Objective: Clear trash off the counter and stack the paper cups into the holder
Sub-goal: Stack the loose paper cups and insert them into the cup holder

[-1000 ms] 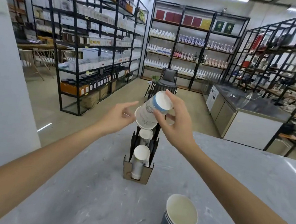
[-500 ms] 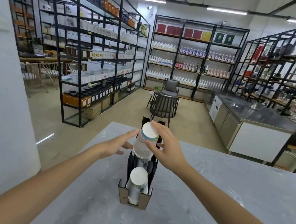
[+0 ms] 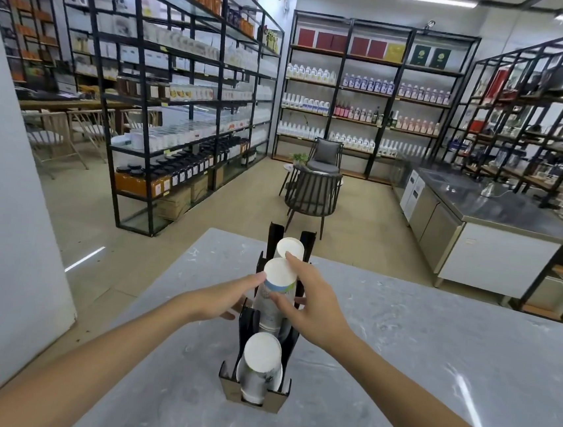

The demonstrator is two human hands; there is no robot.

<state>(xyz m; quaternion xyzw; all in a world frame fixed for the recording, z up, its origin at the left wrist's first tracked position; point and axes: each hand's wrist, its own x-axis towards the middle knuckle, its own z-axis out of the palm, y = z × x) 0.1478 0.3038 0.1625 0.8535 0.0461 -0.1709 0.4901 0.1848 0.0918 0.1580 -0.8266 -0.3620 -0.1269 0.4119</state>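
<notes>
A black slotted cup holder (image 3: 254, 388) stands on the grey marble counter (image 3: 413, 363). It holds upside-down white paper cups in three slots: a near stack (image 3: 260, 362), a middle stack (image 3: 277, 281) and a far stack (image 3: 290, 247). My right hand (image 3: 312, 307) grips the top cup of the middle stack, which has a blue-green band, from the right side. My left hand (image 3: 227, 294) reaches in from the left with its fingers spread, fingertips touching that cup near its upturned base.
The counter's far edge lies just beyond the holder. Past it are a dark chair (image 3: 311, 195), black shelving racks (image 3: 181, 100) full of bottles and jars, and a steel work counter (image 3: 489, 219) at right. A white wall (image 3: 4, 221) stands close on the left.
My right hand brought the banded cup down from the air onto the middle stack in the holder. My left hand followed to its side. The view tilted up, and the blue cup stack left the frame.
</notes>
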